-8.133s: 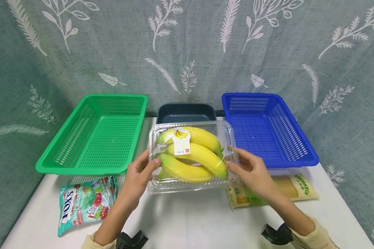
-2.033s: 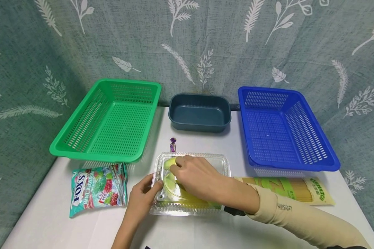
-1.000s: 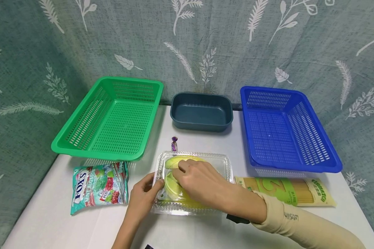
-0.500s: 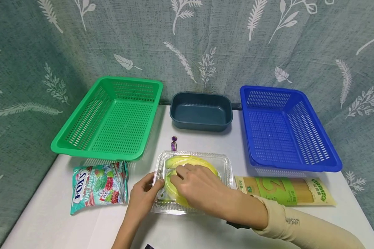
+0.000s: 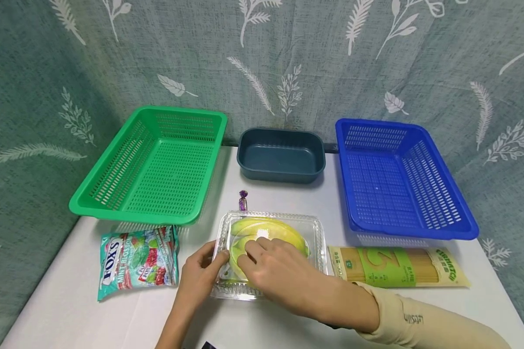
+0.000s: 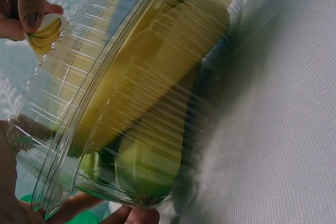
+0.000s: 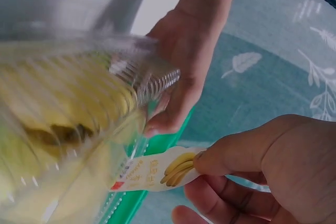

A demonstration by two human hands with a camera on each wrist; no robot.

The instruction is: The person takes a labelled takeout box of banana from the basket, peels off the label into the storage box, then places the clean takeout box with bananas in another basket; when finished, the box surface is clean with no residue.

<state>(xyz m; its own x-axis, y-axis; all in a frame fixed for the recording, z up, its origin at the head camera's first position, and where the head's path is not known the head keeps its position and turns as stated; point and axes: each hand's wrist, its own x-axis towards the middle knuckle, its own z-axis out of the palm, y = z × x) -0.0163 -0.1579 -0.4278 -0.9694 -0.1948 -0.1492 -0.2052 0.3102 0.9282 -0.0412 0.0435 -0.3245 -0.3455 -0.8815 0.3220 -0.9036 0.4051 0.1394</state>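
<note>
A clear plastic clamshell box [image 5: 315, 237] of yellow-green bananas [image 5: 284, 230] sits on the white table. My left hand [image 5: 199, 275] grips its left side, thumb on the lid's edge and fingers lower down. Over the lid, my right hand [image 5: 284, 271] pinches a white banana label [image 7: 163, 169] between thumb and fingers. In the right wrist view the label's picture end stands up off the lid, while its red-marked end lies against the plastic. The left wrist view shows the label [image 6: 44, 35] at the right fingertips; in the head view the hand hides it.
A purple wrapped candy [image 5: 243, 200] lies just behind the box. Farther back are a green basket [image 5: 192, 217], a dark teal tub [image 5: 281, 175] and a blue basket [image 5: 415, 233]. A Fox's candy bag [image 5: 139, 261] lies left, a noodle pack [image 5: 397, 267] right.
The box, earlier held up by both hands, now rests on the table. The label, flat on the lid before, is partly lifted. Lately my right hand has edged toward me with it.
</note>
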